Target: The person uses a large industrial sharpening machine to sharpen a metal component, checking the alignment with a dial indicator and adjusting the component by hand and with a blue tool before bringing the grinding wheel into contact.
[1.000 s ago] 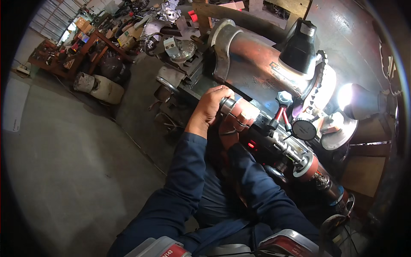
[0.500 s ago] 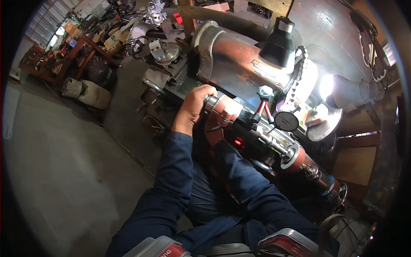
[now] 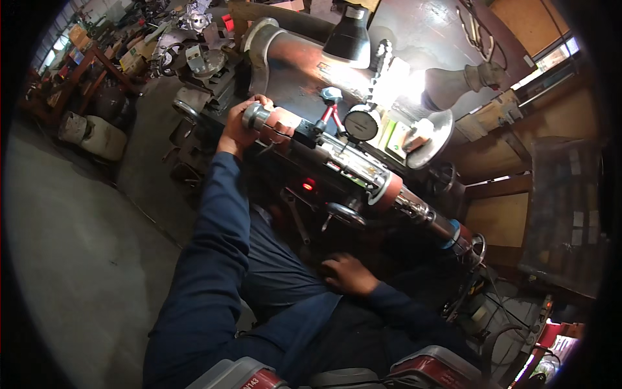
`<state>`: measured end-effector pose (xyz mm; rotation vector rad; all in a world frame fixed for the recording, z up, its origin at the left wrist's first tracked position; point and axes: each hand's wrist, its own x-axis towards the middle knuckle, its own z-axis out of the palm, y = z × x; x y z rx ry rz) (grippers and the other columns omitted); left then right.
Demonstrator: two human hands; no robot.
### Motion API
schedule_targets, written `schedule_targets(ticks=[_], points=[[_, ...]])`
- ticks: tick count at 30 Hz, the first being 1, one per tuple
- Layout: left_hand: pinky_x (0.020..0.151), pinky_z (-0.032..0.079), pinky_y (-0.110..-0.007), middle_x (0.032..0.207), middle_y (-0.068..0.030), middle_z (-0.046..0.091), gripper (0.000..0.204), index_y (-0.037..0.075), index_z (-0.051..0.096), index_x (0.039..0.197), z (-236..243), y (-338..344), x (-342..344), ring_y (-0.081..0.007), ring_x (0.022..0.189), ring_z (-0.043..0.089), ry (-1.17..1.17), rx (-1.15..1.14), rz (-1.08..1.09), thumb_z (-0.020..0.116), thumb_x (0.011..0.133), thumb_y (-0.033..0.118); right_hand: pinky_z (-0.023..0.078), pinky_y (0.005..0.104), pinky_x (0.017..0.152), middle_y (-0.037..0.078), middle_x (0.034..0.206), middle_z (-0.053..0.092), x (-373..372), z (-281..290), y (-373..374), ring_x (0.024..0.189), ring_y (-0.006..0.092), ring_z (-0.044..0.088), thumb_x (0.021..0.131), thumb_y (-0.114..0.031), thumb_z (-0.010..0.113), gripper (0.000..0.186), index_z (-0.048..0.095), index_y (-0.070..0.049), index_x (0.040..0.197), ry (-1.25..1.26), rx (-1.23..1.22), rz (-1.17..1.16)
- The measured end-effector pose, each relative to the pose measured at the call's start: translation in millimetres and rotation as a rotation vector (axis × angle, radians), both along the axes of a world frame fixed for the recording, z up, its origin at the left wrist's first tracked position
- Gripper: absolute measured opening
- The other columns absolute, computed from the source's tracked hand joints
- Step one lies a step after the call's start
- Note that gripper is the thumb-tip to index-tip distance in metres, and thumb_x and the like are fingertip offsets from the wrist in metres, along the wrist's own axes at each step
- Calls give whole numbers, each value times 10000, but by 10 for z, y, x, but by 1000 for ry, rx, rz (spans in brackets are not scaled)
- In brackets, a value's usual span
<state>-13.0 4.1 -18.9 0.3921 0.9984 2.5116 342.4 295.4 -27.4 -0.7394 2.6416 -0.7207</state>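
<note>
My left hand is closed round the round metal end piece of a long horizontal machine spindle. A reddish-brown split clamp collar sits just right of that hand. My right hand is low in front of my body, away from the spindle. Its fingers are bent, dark and blurred, so whether they hold anything cannot be seen. Beyond it, a spanner shows below the spindle. A round dial gauge on a red-armed holder stands above the spindle. A second reddish-brown collar is farther right.
A black lamp lights a large metal cylinder behind the spindle. Handwheels stick out toward me. Metal parts crowd the back left, near a pale tank. Cables hang at the lower right.
My right hand has left the collar area and moved down and back toward my body. My left hand stays on the end piece. The whole view has shifted right.
</note>
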Motion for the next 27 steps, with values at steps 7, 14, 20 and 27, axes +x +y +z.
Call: schedule_targets(ticks=[7,14,20,27], points=[[771,543,-339,979,-78,658,146,97,634,996,-198,-134,-89,-224,888,666,-245,-97,-120,543,910,172,472,306,774,81,1026,664,392,1858,1878,863,176,606,1000,-239,501,280,629,-8,1094,709,-112,-1260],[738,592,-372,1041,-178,611,236,71,557,1151,-269,-44,-64,-289,864,669,-324,-40,51,515,943,174,452,272,761,55,915,640,955,817,3398,812,119,545,1022,-234,458,298,628,6,1064,283,-340,-1313],[769,579,-305,1036,-94,614,234,73,589,1135,-422,-164,-77,-208,869,660,-329,-167,74,592,919,162,431,254,711,6,827,588,1072,1005,3188,777,88,520,995,-143,500,187,590,5,924,277,-302,-1159],[551,443,-276,829,4,604,179,109,643,1045,-515,-289,-60,-121,644,555,-155,-649,251,604,873,136,476,286,713,25,861,633,812,1012,3222,774,114,562,973,-192,584,208,645,7,957,431,-172,-1374]])
